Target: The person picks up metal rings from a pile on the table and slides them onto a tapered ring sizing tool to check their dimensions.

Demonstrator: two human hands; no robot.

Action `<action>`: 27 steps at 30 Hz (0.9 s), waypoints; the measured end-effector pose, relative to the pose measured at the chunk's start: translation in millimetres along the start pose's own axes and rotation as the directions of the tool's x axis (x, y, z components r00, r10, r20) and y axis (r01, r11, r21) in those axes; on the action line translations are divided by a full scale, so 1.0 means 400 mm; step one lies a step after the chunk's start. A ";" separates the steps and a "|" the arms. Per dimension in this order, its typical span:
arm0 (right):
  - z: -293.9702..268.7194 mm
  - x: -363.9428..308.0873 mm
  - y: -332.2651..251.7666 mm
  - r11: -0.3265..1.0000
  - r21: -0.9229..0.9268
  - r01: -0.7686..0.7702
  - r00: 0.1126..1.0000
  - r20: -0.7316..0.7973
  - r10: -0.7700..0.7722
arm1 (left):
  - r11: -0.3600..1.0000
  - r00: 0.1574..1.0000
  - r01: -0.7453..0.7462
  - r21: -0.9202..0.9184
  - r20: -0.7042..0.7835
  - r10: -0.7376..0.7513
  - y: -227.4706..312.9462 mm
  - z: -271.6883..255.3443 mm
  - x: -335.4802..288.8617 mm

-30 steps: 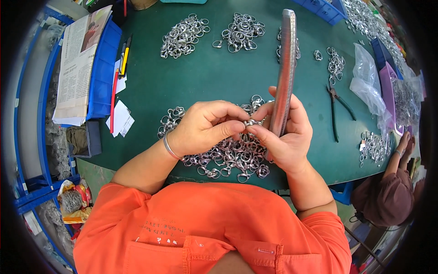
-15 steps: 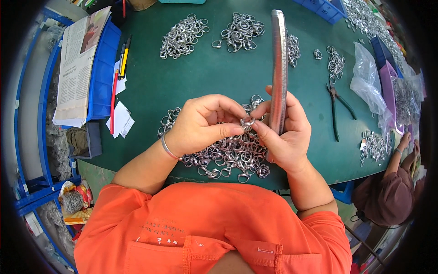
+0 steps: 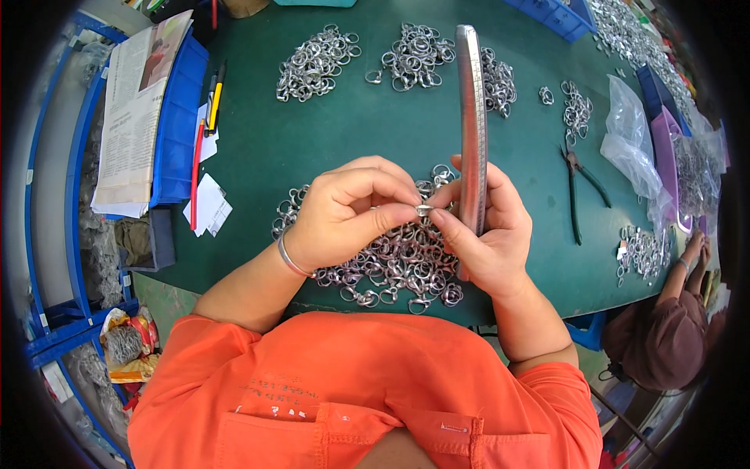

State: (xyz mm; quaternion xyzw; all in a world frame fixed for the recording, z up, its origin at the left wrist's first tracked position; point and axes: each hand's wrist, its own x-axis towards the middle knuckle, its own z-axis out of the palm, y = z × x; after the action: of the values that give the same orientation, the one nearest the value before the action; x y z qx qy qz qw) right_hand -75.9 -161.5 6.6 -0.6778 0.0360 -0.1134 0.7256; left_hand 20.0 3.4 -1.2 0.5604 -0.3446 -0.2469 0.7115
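Observation:
A small silver-coloured ring point(image 3: 423, 210) is pinched between the fingertips of my two hands. My left hand point(image 3: 340, 207) holds its left side with thumb and forefinger, the other fingers curled. My right hand point(image 3: 500, 242) grips its right side with thumb and forefinger. That same hand also clasps a long metal ring mandrel point(image 3: 472, 117), marked with a scale along its edge and standing nearly upright. Its lower part is partly hidden by the hand. Beneath both hands lies a large heap of rings point(image 3: 391, 262) on the green tabletop point(image 3: 258, 148).
Smaller ring piles point(image 3: 319, 62) line the far side. Pliers point(image 3: 578, 187), a plastic bag point(image 3: 629, 133) and more rings point(image 3: 642, 250) lie at right. A blue bin point(image 3: 178, 125) with newspaper and several pens point(image 3: 214, 102) are at left. A co-worker point(image 3: 664, 344) sits at far right.
The mandrel's upper end has swung slightly left, uncovering more of the pile behind it. The ring has turned between my fingertips, and my left fingers have shifted slightly.

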 end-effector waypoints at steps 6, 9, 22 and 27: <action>-0.002 -0.007 -0.041 0.937 -0.211 -0.277 0.957 0.021 0.288 | 0.942 0.952 -0.017 -0.334 -0.292 -0.087 -0.020 -0.112 0.022; -0.006 -0.018 -0.033 0.920 -0.388 -0.056 0.983 0.142 0.120 | 0.853 0.952 -0.048 -0.519 -0.283 -0.119 -0.024 -0.152 0.023; -0.002 0.001 -0.041 0.870 -0.482 0.102 0.948 0.313 0.062 | 0.927 0.982 0.064 -0.369 -0.141 -0.123 -0.021 -0.095 0.023; -0.005 0.001 -0.044 0.876 -0.468 0.115 0.939 0.338 0.057 | 0.920 0.978 0.112 -0.375 -0.124 -0.169 -0.010 -0.097 0.025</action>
State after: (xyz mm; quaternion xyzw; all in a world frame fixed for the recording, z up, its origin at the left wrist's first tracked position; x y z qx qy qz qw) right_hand -77.8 -164.4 23.9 -0.8463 -0.0738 0.0075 0.5276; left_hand 56.2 19.3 -8.3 0.4584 -0.1955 -0.3134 0.8084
